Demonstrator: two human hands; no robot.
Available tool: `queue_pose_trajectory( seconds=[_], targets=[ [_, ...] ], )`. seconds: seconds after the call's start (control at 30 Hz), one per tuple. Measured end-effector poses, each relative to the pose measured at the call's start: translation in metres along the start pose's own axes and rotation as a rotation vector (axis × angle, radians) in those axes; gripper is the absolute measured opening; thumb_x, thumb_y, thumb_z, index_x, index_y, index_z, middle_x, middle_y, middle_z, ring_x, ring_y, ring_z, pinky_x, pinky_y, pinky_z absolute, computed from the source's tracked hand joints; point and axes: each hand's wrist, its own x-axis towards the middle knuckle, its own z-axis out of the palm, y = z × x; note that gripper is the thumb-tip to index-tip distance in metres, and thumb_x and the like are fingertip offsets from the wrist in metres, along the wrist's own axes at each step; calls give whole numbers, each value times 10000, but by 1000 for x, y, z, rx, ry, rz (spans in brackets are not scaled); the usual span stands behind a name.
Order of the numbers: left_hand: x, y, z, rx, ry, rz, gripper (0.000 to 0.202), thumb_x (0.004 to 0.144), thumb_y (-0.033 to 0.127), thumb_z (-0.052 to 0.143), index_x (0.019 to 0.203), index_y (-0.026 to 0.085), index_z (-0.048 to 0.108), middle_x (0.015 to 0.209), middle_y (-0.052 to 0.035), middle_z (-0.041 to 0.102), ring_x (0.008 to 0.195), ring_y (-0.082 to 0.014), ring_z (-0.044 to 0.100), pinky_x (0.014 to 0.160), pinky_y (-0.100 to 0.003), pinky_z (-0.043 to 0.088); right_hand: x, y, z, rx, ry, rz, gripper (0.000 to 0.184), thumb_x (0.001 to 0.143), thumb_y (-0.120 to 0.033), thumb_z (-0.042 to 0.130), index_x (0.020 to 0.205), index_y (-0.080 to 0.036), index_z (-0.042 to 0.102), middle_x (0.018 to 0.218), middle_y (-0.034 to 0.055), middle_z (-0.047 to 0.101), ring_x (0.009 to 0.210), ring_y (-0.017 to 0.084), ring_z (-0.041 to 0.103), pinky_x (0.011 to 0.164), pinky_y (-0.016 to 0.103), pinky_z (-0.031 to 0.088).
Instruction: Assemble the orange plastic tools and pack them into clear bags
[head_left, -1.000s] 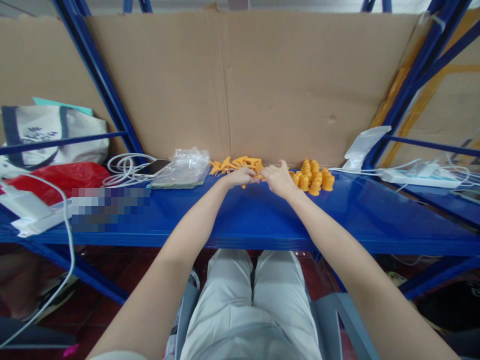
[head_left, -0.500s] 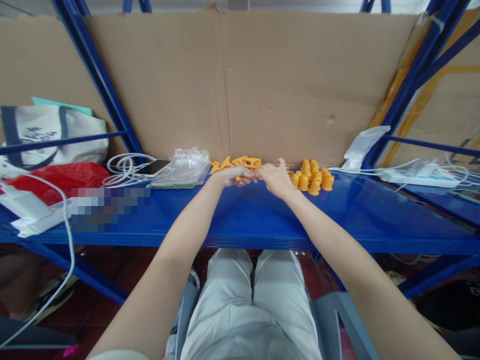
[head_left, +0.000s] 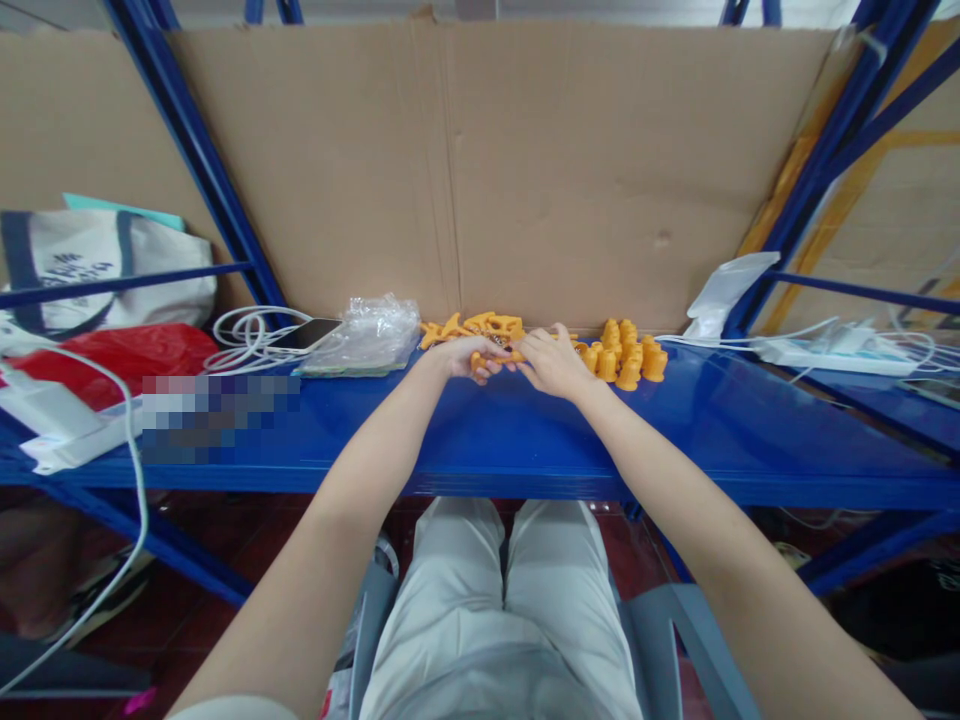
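My left hand is closed round a small orange plastic piece, which it holds just above the blue shelf. Against the right end of this piece, the fingertips of my right hand are pressed together, with the thumb side raised. Fingers cover most of the piece, so its full shape is hidden. Behind both hands lies a pile of flat orange plastic parts with cut-out shapes. Just right of my right hand stand several orange cup-shaped parts, grouped in rows.
Left of the pile are a clear plastic bag, a dark phone and a coiled white cable. A white power strip lies at the right. Cardboard walls the back of the blue shelf.
My right hand has turned slightly and its fingers have come down onto the piece. The orange piece shows more clearly between both hands now.
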Motion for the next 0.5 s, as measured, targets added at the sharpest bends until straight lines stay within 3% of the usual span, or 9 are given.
queue_pose_trajectory(
  seconds=[0.2,0.5],
  targets=[
    [3,-1,2,23,69,-33,150,838,283,681,831,134,660,472,62,402,363,-42,302,388,-178,267,2,-2,0,12,-73,27,326,968,-177,445,1234,-121,625,1157,183,699,1135,311,525,1025,519,264],
    [3,4,9,31,113,-35,112,849,240,634,786,147,646,467,61,408,352,-36,289,376,-168,247,6,-2,-1,-95,-18,107,309,964,-101,372,1144,-153,617,1103,165,674,1082,293,502,905,421,310]
  ],
)
